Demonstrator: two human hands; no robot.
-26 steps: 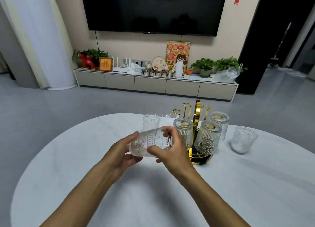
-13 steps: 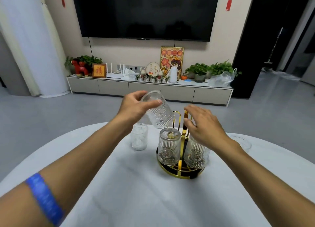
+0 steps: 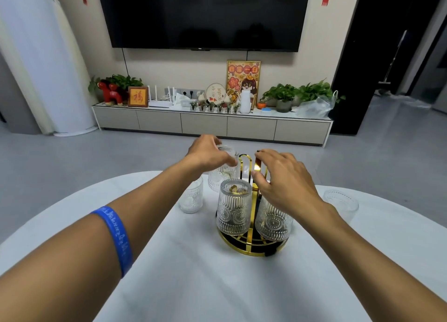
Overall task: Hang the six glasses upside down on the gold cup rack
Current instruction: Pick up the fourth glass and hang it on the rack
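The gold cup rack (image 3: 251, 248) stands mid-table. Two patterned glasses hang upside down on its near side: one at the left (image 3: 233, 208), one at the right (image 3: 273, 221), partly behind my right hand. My left hand (image 3: 209, 152) grips a third glass (image 3: 221, 176) upside down over a far-left prong of the rack. My right hand (image 3: 283, 179) rests with spread fingers at the rack's gold top handle (image 3: 257, 163); whether it grips is unclear. Two more glasses stand upright on the table, one left of the rack (image 3: 192, 197), one to the right (image 3: 341, 202).
The white marble table (image 3: 193, 285) is round-edged, with grey floor beyond it. A long low TV cabinet (image 3: 210, 124) with plants and ornaments lines the far wall under a large dark screen.
My left hand took the glass from in front of me, lifted it upside down and lowered it onto the far-left side of the rack. My right hand let go and moved to the rack's top.
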